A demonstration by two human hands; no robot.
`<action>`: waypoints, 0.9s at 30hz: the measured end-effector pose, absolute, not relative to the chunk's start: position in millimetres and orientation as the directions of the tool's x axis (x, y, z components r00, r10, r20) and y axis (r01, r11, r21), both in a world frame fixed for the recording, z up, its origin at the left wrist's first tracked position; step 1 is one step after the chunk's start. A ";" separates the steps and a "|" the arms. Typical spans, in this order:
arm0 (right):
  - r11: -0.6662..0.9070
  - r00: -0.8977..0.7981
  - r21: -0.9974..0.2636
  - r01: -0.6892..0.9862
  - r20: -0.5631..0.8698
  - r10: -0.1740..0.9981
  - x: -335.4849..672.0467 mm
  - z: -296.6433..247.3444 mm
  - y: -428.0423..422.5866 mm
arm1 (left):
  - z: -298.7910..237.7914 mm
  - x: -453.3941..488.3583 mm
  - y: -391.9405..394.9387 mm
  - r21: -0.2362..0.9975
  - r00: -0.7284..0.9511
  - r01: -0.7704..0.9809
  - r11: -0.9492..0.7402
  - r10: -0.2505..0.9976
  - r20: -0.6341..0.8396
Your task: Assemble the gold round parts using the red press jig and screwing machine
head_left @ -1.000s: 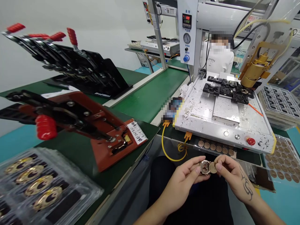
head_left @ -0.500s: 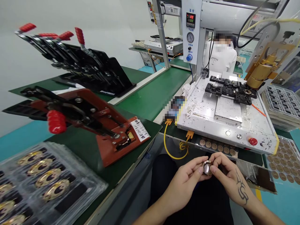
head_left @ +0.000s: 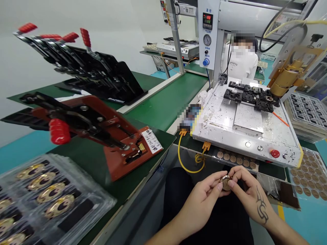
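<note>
Above my lap, both hands hold a small round watch case with a shiny rim and a brownish-gold face. My left hand pinches its left side between thumb and fingers. On the right edge, the thumb of my right hand presses onto the face while its fingers curl behind. Fine markings seem to show on the face, too small to read. The underside is hidden by my fingers.
A white bench machine with black fixtures stands ahead. Sheets of round brown discs lie right. At left are a red-brown toggle clamp jig, black clamps and a tray of gold parts. A person sits beyond.
The watch case's face, mirror-bright before, now looks brownish-gold with faint markings. Both hands keep their hold in nearly the same place. The view has shifted very slightly.
</note>
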State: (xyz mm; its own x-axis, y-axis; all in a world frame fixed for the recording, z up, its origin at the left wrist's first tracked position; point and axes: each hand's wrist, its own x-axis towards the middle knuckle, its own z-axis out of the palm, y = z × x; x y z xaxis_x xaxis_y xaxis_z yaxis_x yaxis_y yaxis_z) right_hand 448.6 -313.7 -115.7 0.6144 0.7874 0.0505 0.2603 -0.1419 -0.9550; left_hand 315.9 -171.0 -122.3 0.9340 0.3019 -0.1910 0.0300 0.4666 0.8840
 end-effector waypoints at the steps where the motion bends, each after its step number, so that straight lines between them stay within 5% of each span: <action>1: -0.140 0.615 -0.951 0.276 0.063 0.786 447.9 -116.3 -313.6 | -123.8 315.7 -172.1 0.889 0.933 0.032 0.456 0.305 -0.190; 10: -0.113 0.616 -0.838 0.533 0.293 0.731 447.1 -144.5 -310.3 | -142.8 315.5 -174.9 0.992 0.914 0.008 0.127 0.402 -0.059; 17: 0.125 0.256 -0.610 0.782 0.497 0.829 459.6 -170.2 -295.3 | -159.1 311.5 -138.5 0.934 0.954 -0.085 -0.348 0.242 0.178; 20: 0.122 0.377 -0.742 0.659 0.466 0.800 457.4 -171.9 -290.9 | -159.1 312.9 -131.9 0.960 0.929 -0.106 -0.258 0.319 0.188; 23: 0.032 0.560 -0.936 0.349 0.236 0.794 452.0 -169.7 -285.6 | -154.9 315.2 -132.6 0.994 0.905 -0.100 -0.041 0.412 0.108; 27: 0.013 0.607 -1.000 -0.009 0.005 0.794 443.7 -163.3 -274.2 | -145.6 315.6 -134.4 0.997 0.899 -0.075 0.028 0.434 0.056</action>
State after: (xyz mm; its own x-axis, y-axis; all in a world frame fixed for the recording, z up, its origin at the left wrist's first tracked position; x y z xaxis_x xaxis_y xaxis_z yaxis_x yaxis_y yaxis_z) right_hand 443.7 -274.2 -163.3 0.6073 0.7945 0.0045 -0.0092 0.0127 -0.9999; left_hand 315.6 -134.4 -145.6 0.8990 0.4343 0.0561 -0.0755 0.0275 0.9968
